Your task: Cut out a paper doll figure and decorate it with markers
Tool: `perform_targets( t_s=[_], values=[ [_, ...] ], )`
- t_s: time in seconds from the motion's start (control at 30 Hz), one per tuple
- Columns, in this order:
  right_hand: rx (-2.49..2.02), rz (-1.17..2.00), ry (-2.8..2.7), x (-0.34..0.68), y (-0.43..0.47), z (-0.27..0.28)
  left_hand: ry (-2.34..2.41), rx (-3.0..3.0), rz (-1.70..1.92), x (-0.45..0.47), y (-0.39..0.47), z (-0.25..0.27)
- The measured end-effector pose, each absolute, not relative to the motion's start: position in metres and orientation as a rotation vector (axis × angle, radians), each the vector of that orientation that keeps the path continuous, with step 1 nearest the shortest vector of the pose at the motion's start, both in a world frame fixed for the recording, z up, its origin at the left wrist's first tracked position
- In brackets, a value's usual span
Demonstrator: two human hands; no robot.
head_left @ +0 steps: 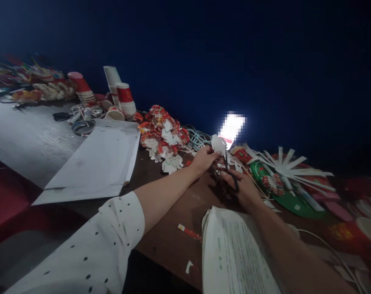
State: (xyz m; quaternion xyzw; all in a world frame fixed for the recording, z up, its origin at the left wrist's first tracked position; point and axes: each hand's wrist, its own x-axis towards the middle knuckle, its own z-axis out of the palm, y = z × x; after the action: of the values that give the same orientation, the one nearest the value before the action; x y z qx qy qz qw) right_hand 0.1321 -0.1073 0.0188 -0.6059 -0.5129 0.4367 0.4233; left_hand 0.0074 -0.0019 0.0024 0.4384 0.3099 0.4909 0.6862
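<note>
Pinched in my left hand (204, 160) is a small white paper piece (218, 145), roughly round, held up over the table. My right hand (238, 183) grips a pair of dark-handled scissors (232, 176), whose blades point up against the right side of the paper. Behind the paper a bright phone screen (231, 127) glows. Left of my hands lies a heap of red-and-white paper cutouts (165, 134), with several white cut pieces (172, 162) at its near side. Small scraps lie beneath my hands, partly hidden.
An open book (234, 249) lies near me. A large white board (93, 159) is on the left, with stacked paper cups (125, 100) behind it. On the right, a paper cup cut into spread strips (283, 165) lies over a green disc (298, 204). A dark blue wall (185, 53) rises behind.
</note>
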Motion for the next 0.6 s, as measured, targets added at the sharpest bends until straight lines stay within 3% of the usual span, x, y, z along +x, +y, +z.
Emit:
perform_targets(
  t_s=[0.6],
  values=[
    [-1.552, 0.954, -1.236, 0.122, -0.107, 0.02, 0.638, 0.818, 1.069, 0.014, -0.015, 0.005]
  ],
)
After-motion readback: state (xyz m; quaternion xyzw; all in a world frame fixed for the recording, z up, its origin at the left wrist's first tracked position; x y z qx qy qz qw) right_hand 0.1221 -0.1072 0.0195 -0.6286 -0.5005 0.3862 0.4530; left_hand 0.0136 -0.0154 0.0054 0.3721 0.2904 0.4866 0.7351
